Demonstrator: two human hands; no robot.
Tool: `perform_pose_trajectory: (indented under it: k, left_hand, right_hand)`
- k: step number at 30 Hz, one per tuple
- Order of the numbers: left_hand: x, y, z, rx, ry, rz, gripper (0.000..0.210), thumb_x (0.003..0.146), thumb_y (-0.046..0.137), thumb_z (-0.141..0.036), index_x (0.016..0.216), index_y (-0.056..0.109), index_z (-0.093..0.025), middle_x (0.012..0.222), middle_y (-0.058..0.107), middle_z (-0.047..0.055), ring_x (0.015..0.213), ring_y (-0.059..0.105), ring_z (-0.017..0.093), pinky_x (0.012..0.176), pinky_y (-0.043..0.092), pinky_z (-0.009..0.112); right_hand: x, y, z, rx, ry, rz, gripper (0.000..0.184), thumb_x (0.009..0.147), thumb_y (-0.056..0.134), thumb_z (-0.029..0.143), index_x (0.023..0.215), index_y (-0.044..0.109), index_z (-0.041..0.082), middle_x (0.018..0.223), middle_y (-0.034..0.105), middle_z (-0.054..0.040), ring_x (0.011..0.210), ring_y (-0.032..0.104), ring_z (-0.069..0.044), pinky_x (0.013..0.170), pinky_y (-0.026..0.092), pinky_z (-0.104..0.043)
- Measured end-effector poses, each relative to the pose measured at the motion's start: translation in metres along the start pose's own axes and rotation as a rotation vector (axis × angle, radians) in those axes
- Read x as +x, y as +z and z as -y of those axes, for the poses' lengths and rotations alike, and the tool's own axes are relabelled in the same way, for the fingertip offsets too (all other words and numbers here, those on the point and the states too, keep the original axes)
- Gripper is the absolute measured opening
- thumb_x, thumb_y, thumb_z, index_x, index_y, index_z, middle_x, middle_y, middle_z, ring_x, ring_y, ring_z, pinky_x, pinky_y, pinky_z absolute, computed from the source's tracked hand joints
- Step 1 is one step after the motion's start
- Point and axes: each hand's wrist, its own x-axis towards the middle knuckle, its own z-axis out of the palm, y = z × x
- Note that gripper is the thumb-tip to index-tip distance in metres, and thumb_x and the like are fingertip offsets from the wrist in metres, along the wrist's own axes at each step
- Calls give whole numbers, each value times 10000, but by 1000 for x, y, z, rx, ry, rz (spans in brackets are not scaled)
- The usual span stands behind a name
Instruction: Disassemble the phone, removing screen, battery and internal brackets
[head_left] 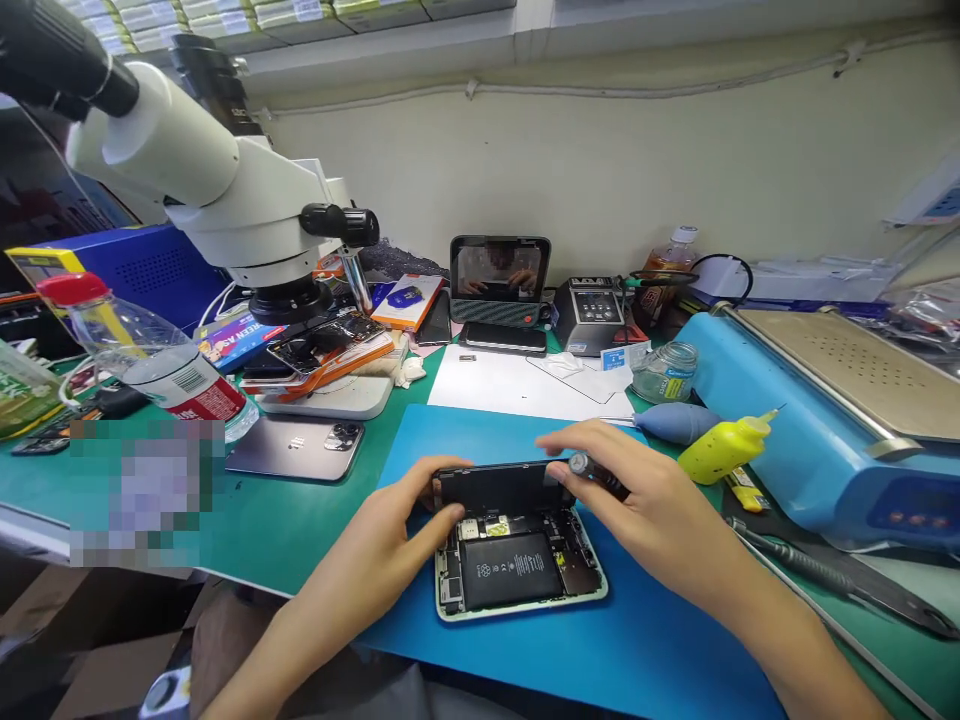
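Note:
An opened phone lies on the blue mat, its battery and inner parts showing. Its dark screen is raised along the far long edge, with the inner side facing me. My left hand grips the left end of the screen between thumb and fingers. My right hand is at the screen's right end, thumb near the top edge. Tucked in that hand is a screwdriver with a round silver end; its tip is hidden.
On the left stand a microscope, a plastic bottle and another phone. Behind the mat lies white paper. To the right are a glass jar, a blue air blower, a yellow bottle and a blue machine.

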Motion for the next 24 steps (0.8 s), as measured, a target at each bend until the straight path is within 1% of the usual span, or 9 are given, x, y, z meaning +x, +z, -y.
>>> perform_pose_trajectory:
  k: [2,3,4,6,8,9,14,18,24]
  left_hand:
    - [4,3,1,-11,28,-31,342,1126,592,-335,1463,643,-346,1217,807,-14,1140,738,240,949,547,310]
    - [5,4,1,-20,40,-35,335,1124,590,-333,1454,650,-337,1192,810,-14,1117,743,239,934,547,306]
    - [6,4,1,-28,50,-30,332,1121,594,-331,1447,656,-330,1187,812,-14,1105,746,235,933,547,302]
    - [5,3,2,-41,64,-17,323,1122,587,-320,1436,661,-319,1206,810,-10,1099,748,225,940,547,292]
    - [4,3,2,-47,65,-17,335,1127,568,-309,1453,644,-311,1198,806,-4,1079,749,218,935,550,286]
    - [3,3,2,-50,62,-19,346,1128,561,-304,1466,632,-307,1186,807,-2,1069,751,218,931,551,287]
    - [4,3,2,-98,66,-8,374,1120,557,-296,1491,602,-300,1281,817,22,1126,764,232,965,556,304]
    - [6,2,3,-129,74,3,383,1112,556,-296,1492,603,-298,1313,818,33,1166,768,250,975,561,319]
    - [7,0,2,-122,83,9,364,1110,544,-294,1465,625,-293,1273,818,39,1119,766,267,946,557,333]
  right_hand:
    - [-1,-3,7,-62,-76,-126,164,1104,698,265,1261,718,309,1076,746,13,944,731,-147,836,548,-256]
    - [-2,-3,13,-86,-110,-153,156,1096,713,255,1244,713,303,1023,728,20,880,714,-140,801,538,-251]
    - [-4,-2,18,-111,-140,-140,128,1090,716,238,1204,708,296,971,712,30,811,692,-132,751,520,-250]
    - [-8,4,29,-184,-195,17,132,1088,675,171,1147,693,287,936,716,42,719,675,-128,651,467,-269]
    - [-12,15,36,-337,-237,164,237,1048,602,58,1082,691,276,910,725,42,639,662,-142,577,381,-319]
    - [-14,21,38,-411,-258,196,278,1016,580,17,1051,689,271,889,725,42,613,658,-152,564,342,-339]
    - [-18,39,36,-542,-299,214,348,952,532,-45,1001,679,267,833,704,47,557,621,-163,559,274,-357]
    - [-17,42,37,-592,-331,221,355,945,495,-59,985,661,251,816,681,29,547,593,-177,537,240,-367]
    - [-14,43,42,-643,-388,240,333,916,485,-56,1003,654,219,815,689,-2,583,612,-193,538,237,-370]
